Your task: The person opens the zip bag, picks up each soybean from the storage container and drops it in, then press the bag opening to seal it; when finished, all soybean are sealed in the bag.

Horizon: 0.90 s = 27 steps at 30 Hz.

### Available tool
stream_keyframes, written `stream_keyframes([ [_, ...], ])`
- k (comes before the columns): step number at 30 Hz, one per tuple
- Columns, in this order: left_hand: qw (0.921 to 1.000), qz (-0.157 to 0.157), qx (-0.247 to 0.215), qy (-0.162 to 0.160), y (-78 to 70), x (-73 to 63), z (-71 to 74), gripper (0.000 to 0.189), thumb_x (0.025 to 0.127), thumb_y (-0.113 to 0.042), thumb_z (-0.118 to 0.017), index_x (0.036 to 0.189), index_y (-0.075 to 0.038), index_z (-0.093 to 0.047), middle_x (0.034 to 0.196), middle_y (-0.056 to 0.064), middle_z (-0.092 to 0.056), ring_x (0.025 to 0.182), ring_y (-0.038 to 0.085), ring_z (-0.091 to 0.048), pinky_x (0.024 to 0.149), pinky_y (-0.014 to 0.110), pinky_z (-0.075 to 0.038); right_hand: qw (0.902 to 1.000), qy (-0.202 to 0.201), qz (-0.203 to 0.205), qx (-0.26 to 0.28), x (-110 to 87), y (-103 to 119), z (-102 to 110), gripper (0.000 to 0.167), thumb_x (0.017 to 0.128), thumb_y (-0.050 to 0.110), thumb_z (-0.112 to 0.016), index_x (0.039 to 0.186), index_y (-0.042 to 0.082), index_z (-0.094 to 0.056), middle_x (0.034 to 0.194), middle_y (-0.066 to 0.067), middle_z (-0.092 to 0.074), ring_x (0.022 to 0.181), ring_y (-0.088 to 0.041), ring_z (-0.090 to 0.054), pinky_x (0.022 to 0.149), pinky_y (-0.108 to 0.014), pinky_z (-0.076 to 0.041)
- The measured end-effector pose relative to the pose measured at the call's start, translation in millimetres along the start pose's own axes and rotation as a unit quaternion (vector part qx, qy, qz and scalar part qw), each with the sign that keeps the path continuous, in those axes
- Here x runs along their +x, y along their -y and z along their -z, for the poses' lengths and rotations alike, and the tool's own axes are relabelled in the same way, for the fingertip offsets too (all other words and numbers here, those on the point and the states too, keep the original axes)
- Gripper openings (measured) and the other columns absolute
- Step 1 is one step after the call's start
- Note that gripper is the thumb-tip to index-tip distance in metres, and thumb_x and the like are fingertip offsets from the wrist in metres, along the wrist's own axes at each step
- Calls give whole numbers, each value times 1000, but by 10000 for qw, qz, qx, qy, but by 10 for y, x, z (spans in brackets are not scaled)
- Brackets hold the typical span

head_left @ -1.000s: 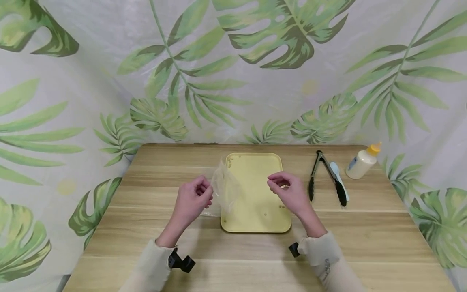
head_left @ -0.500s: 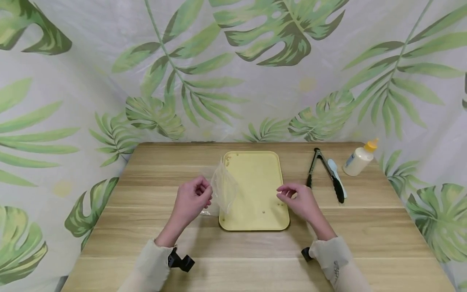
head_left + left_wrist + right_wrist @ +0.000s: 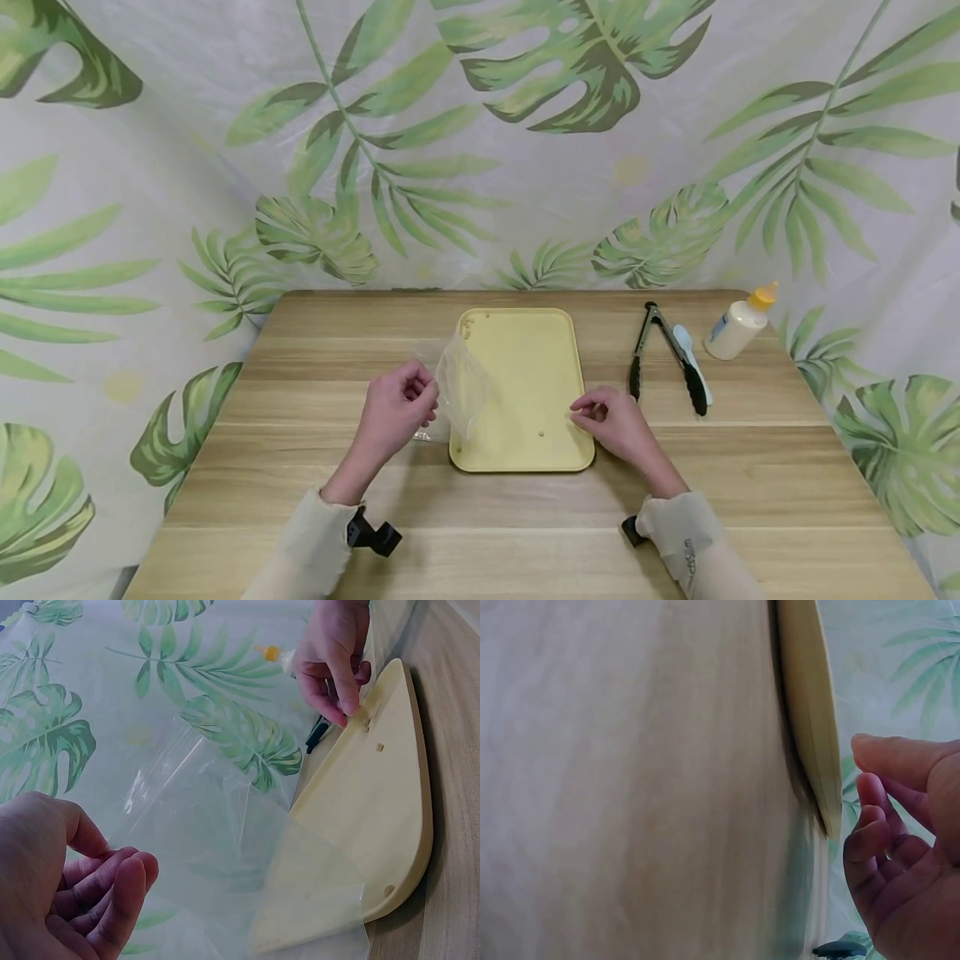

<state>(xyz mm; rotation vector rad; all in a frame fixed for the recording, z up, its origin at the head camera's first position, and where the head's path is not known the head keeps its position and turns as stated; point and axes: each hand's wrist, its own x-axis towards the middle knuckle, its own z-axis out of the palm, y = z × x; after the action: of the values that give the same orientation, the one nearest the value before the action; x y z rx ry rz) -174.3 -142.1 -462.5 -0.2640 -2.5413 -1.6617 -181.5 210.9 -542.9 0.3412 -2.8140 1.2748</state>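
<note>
My left hand (image 3: 397, 404) pinches the edge of a clear plastic bag (image 3: 462, 387) between thumb and forefinger. The bag hangs open beside it, overlapping the left side of a yellow tray (image 3: 525, 358). My right hand (image 3: 618, 421) is low over the tray's right edge, fingers bent and a gap between thumb and forefinger in the right wrist view. Small brown bits lie close by its fingertips in the left wrist view. One more bit (image 3: 542, 433) lies near the tray's front, another (image 3: 389, 889) in a corner. A little cluster of bits (image 3: 467, 329) sits at the far left corner.
Black-tipped metal tongs (image 3: 667, 354) lie spread to the right of the tray, with a light blue spoon (image 3: 692, 362) alongside. A white bottle with a yellow cap (image 3: 737, 329) stands farther right. A leaf-patterned curtain (image 3: 420, 125) hangs behind the wooden table (image 3: 337, 333).
My right hand has moved right and down to the tray's right edge, covering the bits there. My left hand keeps its pinch on the bag, nearly still.
</note>
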Motion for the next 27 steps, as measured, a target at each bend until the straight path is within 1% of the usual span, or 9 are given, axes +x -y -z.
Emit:
stream_keyframes([
  [4, 10000, -5, 14, 28, 3, 8, -10, 14, 93, -3, -61, 80, -7, -64, 68, 11, -68, 54, 23, -67, 47, 31, -59, 9999, -9, -87, -118, 7, -20, -1, 8, 84, 6, -84, 89, 10, -79, 80, 0, -68, 69, -9, -55, 62, -19, -47],
  [7, 10000, -51, 32, 52, 15, 16, -18, 15, 93, -2, -60, 80, -7, -64, 67, 11, -68, 54, 23, -67, 46, 31, -59, 9996, 43, -240, -153, 9, -32, 7, 7, 84, 7, -83, 88, 10, -78, 81, 0, -68, 71, -10, -56, 63, -20, -47],
  [11, 9999, -78, 58, 72, 22, 23, -29, 15, 93, -2, -60, 79, -7, -63, 67, 13, -68, 55, 29, -68, 46, 31, -59, 9987, 92, -465, -194, 14, -41, 16, 5, 84, 8, -82, 88, 10, -78, 82, -1, -67, 72, -12, -56, 64, -20, -48],
  [13, 9999, -73, 67, 77, 17, 24, -32, 15, 93, -2, -60, 79, -7, -63, 68, 15, -68, 55, 32, -68, 46, 31, -59, 9984, 112, -508, -231, 16, -46, 19, 4, 85, 9, -82, 88, 9, -78, 82, -2, -66, 72, -12, -56, 64, -21, -48],
  [15, 9999, -65, 80, 80, 9, 25, -32, 15, 93, -2, -59, 79, -8, -63, 68, 15, -68, 56, 33, -68, 46, 31, -59, 9979, 133, -581, -238, 18, -48, 20, 4, 85, 9, -82, 87, 9, -78, 82, -2, -65, 73, -13, -56, 64, -21, -47],
  [20, 9999, -12, 95, 66, -7, 27, -33, 15, 93, -3, -59, 79, -8, -64, 67, 14, -68, 55, 31, -68, 47, 31, -59, 9973, 163, -674, -238, 20, -45, 23, 4, 85, 10, -82, 86, 9, -78, 82, -2, -65, 73, -13, -56, 65, -22, -47],
  [24, 9999, 54, 29, 84, -11, 24, -35, 15, 94, -2, -58, 80, -7, -64, 70, 19, -68, 55, 27, -68, 47, 31, -59, 9966, 172, -754, -273, 22, -43, 16, 4, 86, 11, -81, 84, 11, -78, 82, -2, -65, 73, -13, -56, 66, -24, -47],
  [27, 9999, 88, -21, 106, -13, 20, -38, 16, 94, -2, -58, 80, -6, -63, 72, 23, -67, 55, 21, -67, 48, 31, -60, 9960, 178, -831, -294, 21, -40, 9, 5, 87, 12, -81, 84, 13, -77, 82, -2, -65, 74, -13, -56, 67, -25, -48],
])
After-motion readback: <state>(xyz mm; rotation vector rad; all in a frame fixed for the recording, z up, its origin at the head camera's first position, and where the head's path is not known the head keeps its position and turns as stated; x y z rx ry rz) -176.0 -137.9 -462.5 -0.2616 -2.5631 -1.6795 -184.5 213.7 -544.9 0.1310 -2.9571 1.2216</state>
